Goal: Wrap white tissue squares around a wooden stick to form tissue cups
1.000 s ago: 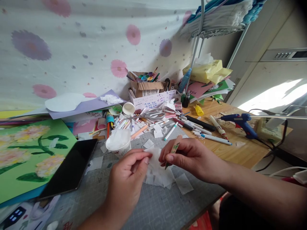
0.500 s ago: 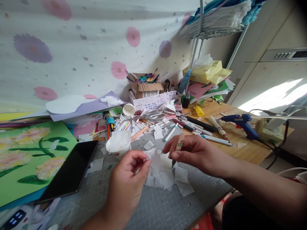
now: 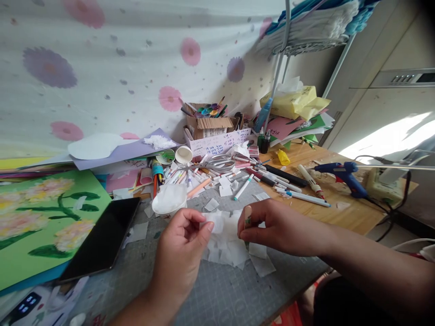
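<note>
My left hand [image 3: 185,246] is closed in a pinch on a small square of thin white paper [image 3: 215,225], held above the mat. To its right, my right hand [image 3: 268,224] has its fingers closed around a pale wooden stick [image 3: 248,216] with green marks, tilted downward; its lower end is partly hidden behind the fingers. Beneath both hands lies a loose pile of white paper squares [image 3: 226,251], overlapping one another. A white paper cup [image 3: 166,206] with white paper over its mouth stands just behind my left hand.
A grey cutting mat [image 3: 217,294] covers the near table. On the left are a black phone [image 3: 102,240] and a green flower picture [image 3: 37,253]. Several markers [image 3: 243,186] lie scattered behind the hands. A blue glue gun [image 3: 343,174] with its cable is at right.
My right hand has lowered slightly, and the stick in it now stands lower and more hidden. My left hand keeps its pinch, with the paper square showing more clearly. The view has shifted slightly.
</note>
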